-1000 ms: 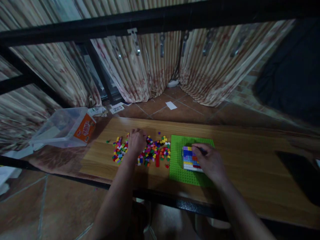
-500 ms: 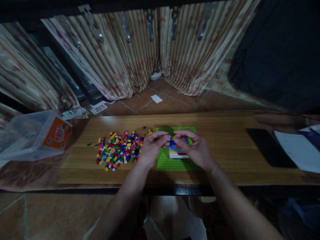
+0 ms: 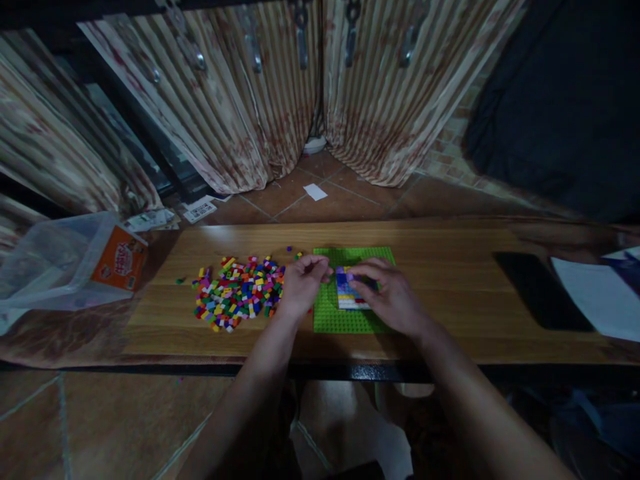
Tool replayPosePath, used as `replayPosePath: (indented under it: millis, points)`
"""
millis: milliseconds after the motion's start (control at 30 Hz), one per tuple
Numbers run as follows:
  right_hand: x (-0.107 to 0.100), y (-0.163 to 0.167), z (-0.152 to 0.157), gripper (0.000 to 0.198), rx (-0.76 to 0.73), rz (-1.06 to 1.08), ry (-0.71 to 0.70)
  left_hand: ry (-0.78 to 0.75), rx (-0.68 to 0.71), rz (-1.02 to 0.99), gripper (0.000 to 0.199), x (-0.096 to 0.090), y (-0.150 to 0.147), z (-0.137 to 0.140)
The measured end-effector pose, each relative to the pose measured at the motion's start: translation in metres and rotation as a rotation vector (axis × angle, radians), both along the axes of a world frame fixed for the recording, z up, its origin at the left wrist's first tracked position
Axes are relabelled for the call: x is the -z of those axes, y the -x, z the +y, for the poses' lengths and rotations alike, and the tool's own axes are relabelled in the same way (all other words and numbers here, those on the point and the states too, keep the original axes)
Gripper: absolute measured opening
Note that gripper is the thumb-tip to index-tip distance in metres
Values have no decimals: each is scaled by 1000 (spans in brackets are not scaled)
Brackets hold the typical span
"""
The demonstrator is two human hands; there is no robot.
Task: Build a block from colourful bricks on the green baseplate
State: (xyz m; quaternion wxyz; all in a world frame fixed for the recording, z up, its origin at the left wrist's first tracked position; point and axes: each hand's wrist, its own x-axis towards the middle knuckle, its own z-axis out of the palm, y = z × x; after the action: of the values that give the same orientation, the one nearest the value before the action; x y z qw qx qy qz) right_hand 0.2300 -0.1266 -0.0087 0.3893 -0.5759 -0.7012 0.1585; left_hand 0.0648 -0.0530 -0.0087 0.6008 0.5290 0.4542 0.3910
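Note:
My right hand (image 3: 393, 297) pinches a small light purple toy brick (image 3: 351, 276) between thumb and forefinger. It hovers over a flat patch of joined bricks (image 3: 343, 289) in blue, yellow, white and red, covering the patch's right part. That patch sits on a green studded baseplate (image 3: 327, 320). My left hand (image 3: 305, 283) is at the baseplate's left edge, apart from the right one, its fingers curled together. Whether anything small is inside them cannot be seen. Just left of it spreads a pile of loose, many-coloured bricks (image 3: 245, 290).
All this lies on a long wooden tabletop (image 3: 450, 280). A clear plastic box (image 3: 65, 267) with an orange label stands at the left end. To the right are a dark flat tablet-like object (image 3: 540, 290) and white paper (image 3: 590, 300). Stray bricks lie around the pile.
The light purple brick was between both hands' fingertips; now only the right hand has it. My left hand has drawn back to the left, showing more of the brick patch. The camera view has shifted slightly.

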Motion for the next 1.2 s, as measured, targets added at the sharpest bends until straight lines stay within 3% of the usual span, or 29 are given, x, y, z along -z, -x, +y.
replayPosePath:
  millis: [133,300,467,800,1200]
  points:
    - [6,1,-2,19,-34,-180,-46,-57,81,129,10,11,5,4]
    - [10,1,0,24,-33,-242,-67,-147,168,168,11,20,6,4]
    - [14,1,2,28,-41,-212,-73,-121,212,121,12,23,5,5]
    - [17,6,4,18,45,-109,-120,-103,263,97,13,25,4,7]
    - [17,12,5,17,145,6,-84,-164,166,281,12,24,-4,3]
